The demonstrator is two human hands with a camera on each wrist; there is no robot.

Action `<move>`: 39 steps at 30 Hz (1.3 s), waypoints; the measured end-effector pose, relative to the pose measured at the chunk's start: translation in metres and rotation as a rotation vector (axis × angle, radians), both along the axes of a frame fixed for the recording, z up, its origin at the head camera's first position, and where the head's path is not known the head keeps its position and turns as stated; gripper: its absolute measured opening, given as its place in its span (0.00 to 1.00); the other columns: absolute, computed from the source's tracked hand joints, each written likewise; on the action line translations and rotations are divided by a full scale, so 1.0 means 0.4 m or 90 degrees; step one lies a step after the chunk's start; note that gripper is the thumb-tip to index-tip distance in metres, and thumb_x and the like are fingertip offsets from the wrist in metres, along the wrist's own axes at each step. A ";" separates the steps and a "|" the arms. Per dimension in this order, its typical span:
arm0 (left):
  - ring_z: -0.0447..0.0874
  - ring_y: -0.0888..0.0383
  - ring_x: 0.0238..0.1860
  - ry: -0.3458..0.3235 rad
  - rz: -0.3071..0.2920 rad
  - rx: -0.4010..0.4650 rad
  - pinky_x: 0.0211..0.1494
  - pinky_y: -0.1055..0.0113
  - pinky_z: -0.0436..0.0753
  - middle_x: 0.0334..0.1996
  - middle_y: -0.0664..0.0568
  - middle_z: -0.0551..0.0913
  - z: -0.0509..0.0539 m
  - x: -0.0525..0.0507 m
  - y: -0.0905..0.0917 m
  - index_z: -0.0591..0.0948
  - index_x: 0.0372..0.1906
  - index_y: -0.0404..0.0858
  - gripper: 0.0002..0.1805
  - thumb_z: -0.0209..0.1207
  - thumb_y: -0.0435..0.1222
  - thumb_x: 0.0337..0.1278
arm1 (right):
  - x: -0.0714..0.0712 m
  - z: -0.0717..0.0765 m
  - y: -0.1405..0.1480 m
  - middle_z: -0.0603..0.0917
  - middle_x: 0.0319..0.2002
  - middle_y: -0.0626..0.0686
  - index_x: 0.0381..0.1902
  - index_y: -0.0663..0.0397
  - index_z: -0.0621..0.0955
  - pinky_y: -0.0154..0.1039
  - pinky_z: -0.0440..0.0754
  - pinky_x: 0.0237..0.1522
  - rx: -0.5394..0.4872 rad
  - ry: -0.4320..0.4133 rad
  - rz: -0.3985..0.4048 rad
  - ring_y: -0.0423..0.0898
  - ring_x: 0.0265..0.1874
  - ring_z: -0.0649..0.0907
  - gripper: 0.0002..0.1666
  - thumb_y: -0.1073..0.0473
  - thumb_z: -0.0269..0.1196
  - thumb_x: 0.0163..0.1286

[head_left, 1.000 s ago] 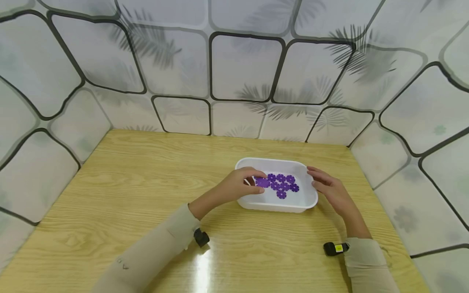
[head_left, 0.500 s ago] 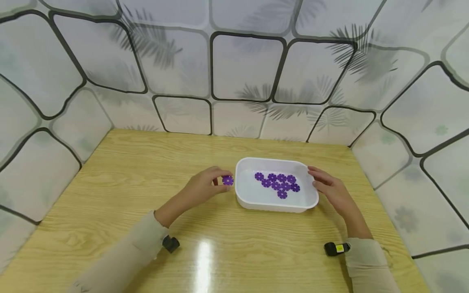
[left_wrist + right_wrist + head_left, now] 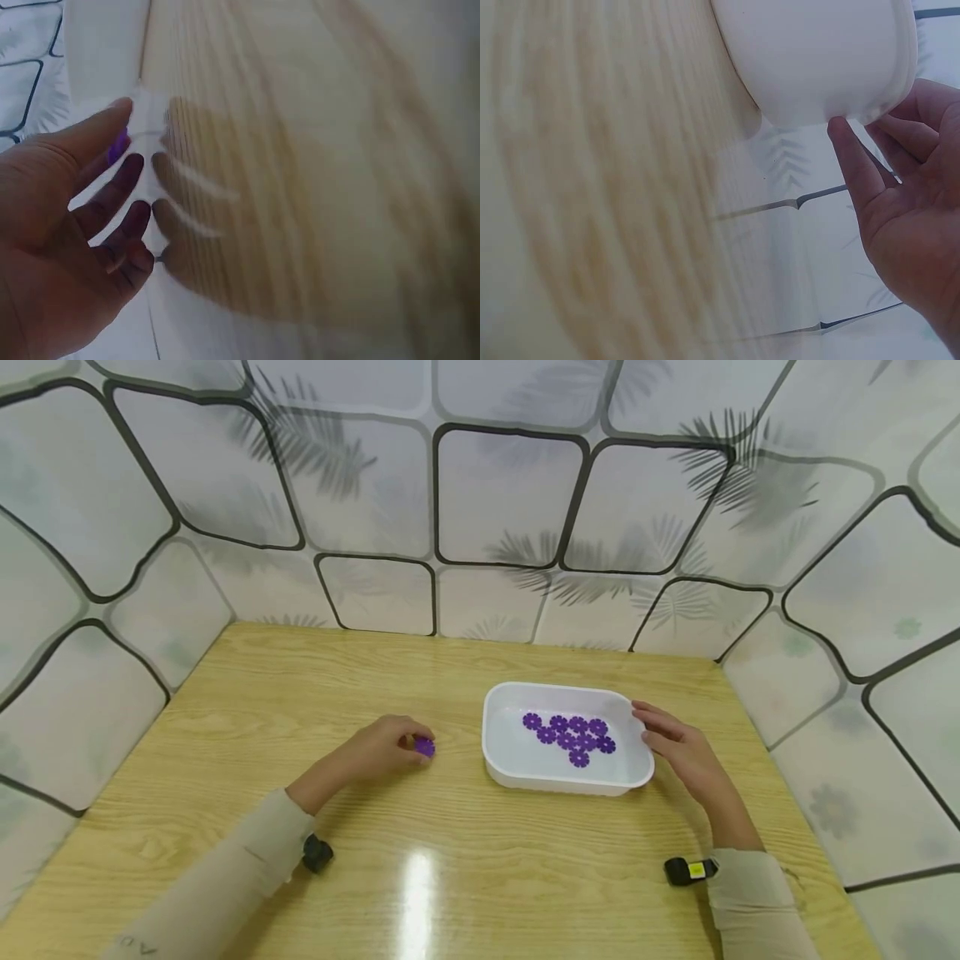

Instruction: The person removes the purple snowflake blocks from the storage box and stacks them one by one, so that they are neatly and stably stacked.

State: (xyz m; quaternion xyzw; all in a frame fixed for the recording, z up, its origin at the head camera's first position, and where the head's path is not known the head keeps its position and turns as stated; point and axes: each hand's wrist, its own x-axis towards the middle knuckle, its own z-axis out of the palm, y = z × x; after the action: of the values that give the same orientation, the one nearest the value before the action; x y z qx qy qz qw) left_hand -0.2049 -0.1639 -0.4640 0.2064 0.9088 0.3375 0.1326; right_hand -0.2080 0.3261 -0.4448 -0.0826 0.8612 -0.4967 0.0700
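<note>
In the head view, my left hand [image 3: 382, 750] is low over the table, left of the white tray, pinching a purple flower-shaped disc [image 3: 425, 747] between thumb and fingers. The left wrist view shows only a sliver of that disc [image 3: 118, 147] behind the thumb. My right hand [image 3: 686, 760] rests its fingertips and thumb against the right end of the tray [image 3: 525, 768]. From the right wrist, the thumb touches the tray's outer wall [image 3: 817, 60], while the other fingertips are partly hidden behind its edge. Several purple flower-shaped discs [image 3: 567, 741] lie inside the tray.
The wooden table [image 3: 480, 860] reflects a bright streak of light near its front. Patterned panels [image 3: 510, 493] stand along the back and both sides. A small black camera [image 3: 317, 853] is strapped at the left wrist, another camera [image 3: 682, 871] at the right.
My left hand has drawn a purple disc out of the tray, carried it left over the rim and lowered it toward the table. My right hand has stayed at the tray's right end.
</note>
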 end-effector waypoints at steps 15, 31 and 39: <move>0.71 0.52 0.49 0.037 0.005 -0.047 0.48 0.59 0.73 0.45 0.54 0.83 -0.002 -0.006 -0.024 0.85 0.56 0.46 0.20 0.69 0.45 0.60 | 0.003 0.001 0.001 0.61 0.79 0.50 0.73 0.53 0.71 0.17 0.71 0.57 -0.003 -0.009 -0.006 0.57 0.78 0.59 0.30 0.49 0.56 0.79; 0.77 0.51 0.54 -0.017 0.014 0.038 0.55 0.53 0.80 0.57 0.50 0.80 0.038 -0.040 0.032 0.80 0.63 0.43 0.24 0.66 0.43 0.65 | -0.001 0.000 0.001 0.61 0.79 0.51 0.73 0.53 0.71 0.18 0.71 0.57 0.001 -0.006 -0.005 0.57 0.77 0.60 0.30 0.49 0.56 0.79; 0.78 0.50 0.55 -0.008 -0.045 0.137 0.59 0.55 0.80 0.59 0.43 0.78 0.111 -0.080 0.166 0.78 0.65 0.39 0.25 0.66 0.40 0.65 | -0.001 0.001 0.002 0.61 0.79 0.50 0.73 0.52 0.71 0.18 0.71 0.57 0.001 -0.006 -0.003 0.56 0.77 0.60 0.30 0.49 0.56 0.79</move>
State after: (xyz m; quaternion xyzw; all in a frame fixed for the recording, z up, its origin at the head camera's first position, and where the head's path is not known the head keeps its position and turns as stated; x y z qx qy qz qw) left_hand -0.2370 -0.0974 -0.4195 0.2492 0.8587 0.4295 0.1271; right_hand -0.2082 0.3269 -0.4445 -0.0780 0.8614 -0.4965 0.0728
